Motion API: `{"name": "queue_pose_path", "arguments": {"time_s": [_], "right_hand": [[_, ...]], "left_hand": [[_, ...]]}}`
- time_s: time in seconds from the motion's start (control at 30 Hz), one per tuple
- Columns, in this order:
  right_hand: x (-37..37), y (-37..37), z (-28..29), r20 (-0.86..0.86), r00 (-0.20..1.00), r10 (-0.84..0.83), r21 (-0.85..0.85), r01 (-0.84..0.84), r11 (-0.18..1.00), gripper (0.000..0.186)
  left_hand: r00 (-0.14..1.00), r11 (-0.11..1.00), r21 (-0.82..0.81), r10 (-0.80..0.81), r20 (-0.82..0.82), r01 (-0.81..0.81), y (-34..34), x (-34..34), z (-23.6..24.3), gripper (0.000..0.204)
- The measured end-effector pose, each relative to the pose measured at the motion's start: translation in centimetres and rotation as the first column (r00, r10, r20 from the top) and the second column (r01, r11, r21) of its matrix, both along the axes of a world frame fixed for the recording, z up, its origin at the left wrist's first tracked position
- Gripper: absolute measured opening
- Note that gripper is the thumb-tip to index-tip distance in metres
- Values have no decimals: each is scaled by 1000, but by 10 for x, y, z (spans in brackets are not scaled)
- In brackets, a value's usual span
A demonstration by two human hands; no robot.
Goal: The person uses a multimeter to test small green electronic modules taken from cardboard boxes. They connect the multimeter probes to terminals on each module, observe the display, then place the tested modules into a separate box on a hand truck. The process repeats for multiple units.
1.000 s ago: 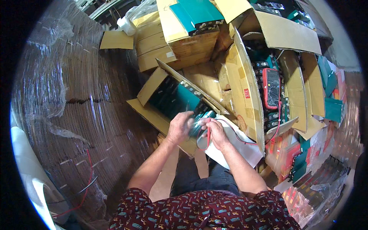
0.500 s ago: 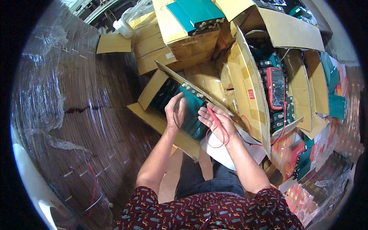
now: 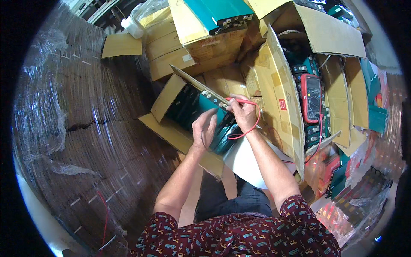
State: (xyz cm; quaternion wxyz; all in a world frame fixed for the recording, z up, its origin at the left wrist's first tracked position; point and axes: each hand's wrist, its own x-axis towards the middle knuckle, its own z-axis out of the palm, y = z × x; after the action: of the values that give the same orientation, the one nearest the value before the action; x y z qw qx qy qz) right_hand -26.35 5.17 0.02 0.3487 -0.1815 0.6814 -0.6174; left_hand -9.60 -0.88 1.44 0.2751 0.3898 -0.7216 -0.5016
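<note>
Straight edges bend toward a black, rounded rim. Wrap (image 3: pixel 40 92) glints at left; the stack (image 3: pixel 102 145) darkens into shadow on its right. Paper (image 3: pixel 244 165) below centre shines white. Motion softens the left hand (image 3: pixel 203 129).

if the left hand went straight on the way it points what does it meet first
Probably the teal battery in the open cardboard box, just ahead of the left hand, though depth is unclear here.
</note>
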Motion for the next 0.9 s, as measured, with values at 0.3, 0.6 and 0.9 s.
{"name": "queue_pose_path", "arguments": {"time_s": [0.3,0.6,0.9], "right_hand": [[-1,-10,-3,-9,1000,2,-11,-2,1000,22],[5,-22,-19,-84,992,90,26,-88,996,25],[10,-28,-6,-154,967,205,22,-204,979,25]], "left_hand": [[999,998,-51,-37,31,38,-2,-5,-5,26],[995,999,32,-37,89,34,-1,-10,-2,26],[997,997,-62,-31,65,35,0,-11,-4,23]]}}
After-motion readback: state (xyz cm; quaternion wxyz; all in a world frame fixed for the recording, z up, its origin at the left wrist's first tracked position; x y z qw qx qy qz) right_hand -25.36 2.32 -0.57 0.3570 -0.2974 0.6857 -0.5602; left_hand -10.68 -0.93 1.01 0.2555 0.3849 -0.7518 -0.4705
